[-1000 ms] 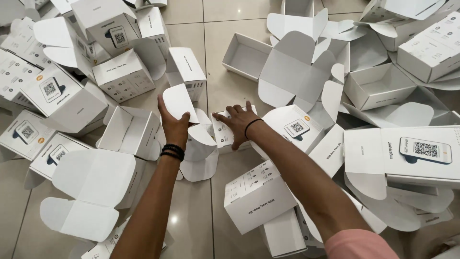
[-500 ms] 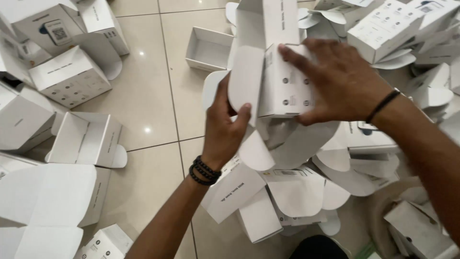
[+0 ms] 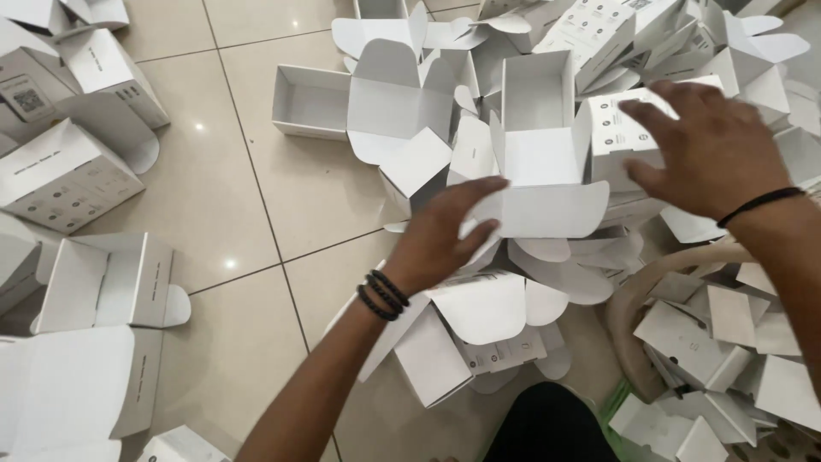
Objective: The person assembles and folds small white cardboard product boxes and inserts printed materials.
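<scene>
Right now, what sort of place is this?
Probably an informal packing workspace on a tiled floor: heaps of white cardboard boxes, a basket of card pieces, left hand on one box.

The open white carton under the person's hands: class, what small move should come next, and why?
Probably close the left hand on the rounded front flap of the open white carton. Its fingers lie flat on that flap without gripping, the carton stands open and empty, and the right hand hovers spread above a printed box.
</scene>
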